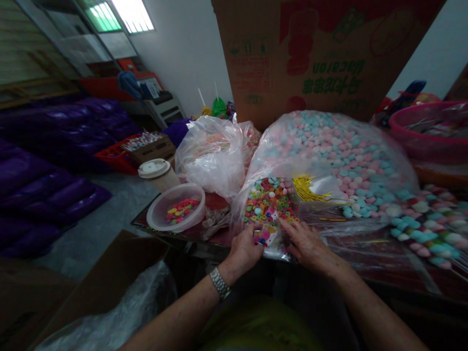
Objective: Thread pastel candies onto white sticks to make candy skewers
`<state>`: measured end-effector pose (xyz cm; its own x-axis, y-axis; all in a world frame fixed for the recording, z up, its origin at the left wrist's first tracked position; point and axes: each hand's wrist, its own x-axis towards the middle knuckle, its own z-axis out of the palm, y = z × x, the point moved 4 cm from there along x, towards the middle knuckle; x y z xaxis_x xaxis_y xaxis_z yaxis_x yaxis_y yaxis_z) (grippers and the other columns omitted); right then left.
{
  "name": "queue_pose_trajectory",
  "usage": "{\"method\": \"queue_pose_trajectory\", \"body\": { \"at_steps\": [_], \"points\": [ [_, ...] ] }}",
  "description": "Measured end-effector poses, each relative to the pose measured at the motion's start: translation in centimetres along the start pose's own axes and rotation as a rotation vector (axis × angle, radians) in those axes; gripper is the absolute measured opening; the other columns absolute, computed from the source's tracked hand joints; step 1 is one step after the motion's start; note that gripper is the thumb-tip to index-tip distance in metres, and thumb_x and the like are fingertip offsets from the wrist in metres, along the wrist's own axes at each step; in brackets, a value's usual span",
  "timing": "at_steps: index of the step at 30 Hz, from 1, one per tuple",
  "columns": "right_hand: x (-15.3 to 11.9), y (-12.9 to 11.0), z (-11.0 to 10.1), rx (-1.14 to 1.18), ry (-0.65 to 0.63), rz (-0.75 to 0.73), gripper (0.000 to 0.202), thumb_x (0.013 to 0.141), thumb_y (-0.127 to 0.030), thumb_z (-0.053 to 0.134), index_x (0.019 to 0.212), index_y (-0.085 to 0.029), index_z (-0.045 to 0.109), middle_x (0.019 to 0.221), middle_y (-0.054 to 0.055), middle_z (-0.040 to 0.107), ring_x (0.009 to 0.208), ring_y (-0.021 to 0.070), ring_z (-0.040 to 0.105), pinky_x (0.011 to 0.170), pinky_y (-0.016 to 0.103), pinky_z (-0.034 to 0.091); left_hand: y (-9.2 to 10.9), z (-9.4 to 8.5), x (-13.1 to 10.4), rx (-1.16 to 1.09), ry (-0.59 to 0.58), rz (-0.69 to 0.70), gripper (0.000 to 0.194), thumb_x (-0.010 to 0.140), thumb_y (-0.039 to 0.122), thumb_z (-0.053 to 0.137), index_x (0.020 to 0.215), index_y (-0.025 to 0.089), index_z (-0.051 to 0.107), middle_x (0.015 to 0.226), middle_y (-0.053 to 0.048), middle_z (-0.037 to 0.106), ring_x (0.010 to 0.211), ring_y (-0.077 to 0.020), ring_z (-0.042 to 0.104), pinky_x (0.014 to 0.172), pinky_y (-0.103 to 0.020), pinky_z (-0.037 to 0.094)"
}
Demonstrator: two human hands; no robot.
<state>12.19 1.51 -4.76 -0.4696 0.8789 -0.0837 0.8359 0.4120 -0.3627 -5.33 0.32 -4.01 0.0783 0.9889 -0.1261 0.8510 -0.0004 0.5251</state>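
Observation:
A small clear plastic bag with a colourful print point(267, 236) lies between my hands at the table's near edge. My left hand point(245, 249) is closed on its left side, fingers bent and thumb against it. My right hand point(307, 244) rests at its right side, with fingers stretched out and apart, touching the print's edge. Just beyond lie many ring-shaped candies point(270, 200) in bright colours, in an open clear bag, with a few pale round candies among them. Gold twist ties point(309, 189) lie in a bundle beyond my right hand.
A big bag of pink, blue and white candies point(343, 151) bulges behind. Left are a plastic bowl of candies point(200, 212), a lidded cup point(157, 171) and a knotted white bag point(212, 161). Skewered candies point(431, 234) and a pink basin point(427, 146) stand right; a carton point(263, 63) rises behind.

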Motion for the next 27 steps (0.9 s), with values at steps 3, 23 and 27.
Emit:
{"method": "queue_pose_trajectory", "body": {
  "at_steps": [3, 23, 27],
  "points": [
    [0.2, 0.0, 0.1, 0.145, 0.1, -0.052, 0.079, 0.071, -0.013, 0.06, 0.143, -0.021, 0.028, 0.128, 0.013, 0.051, 0.114, 0.0304, 0.043, 0.087, 0.044, 0.036, 1.3, -0.1, -0.7, -0.017, 0.027, 0.168, 0.034, 0.064, 0.006, 0.057, 0.095, 0.019, 0.064, 0.096, -0.006, 0.068, 0.094, -0.0232, 0.059, 0.086, -0.036, 0.042],
    [-3.5, -0.3, 0.9, 1.771, 0.936, 0.45, 0.046, 0.071, -0.038, 0.07, 0.112, -0.028, 0.051, 0.102, 0.0, 0.067, 0.089, 0.0184, 0.064, 0.077, 0.036, 0.053, 5.2, 1.5, 3.1, -0.983, -0.696, -0.041, 0.035, 0.057, 0.019, 0.076, 0.089, 0.012, 0.063, 0.071, 0.001, 0.065, 0.058, -0.0114, 0.058, 0.055, -0.023, 0.047],
    [-5.0, 1.9, 1.8, 1.95, 0.85, 0.542, 0.034, 0.07, -0.038, 0.071, 0.096, -0.028, 0.053, 0.077, -0.007, 0.066, 0.065, 0.0122, 0.063, 0.06, 0.028, 0.053, 3.0, 0.7, 4.7, -0.933, -0.808, -0.153, 0.036, 0.053, 0.018, 0.078, 0.086, 0.013, 0.066, 0.071, 0.0, 0.067, 0.055, -0.0107, 0.059, 0.051, -0.02, 0.047]
  ]
}}
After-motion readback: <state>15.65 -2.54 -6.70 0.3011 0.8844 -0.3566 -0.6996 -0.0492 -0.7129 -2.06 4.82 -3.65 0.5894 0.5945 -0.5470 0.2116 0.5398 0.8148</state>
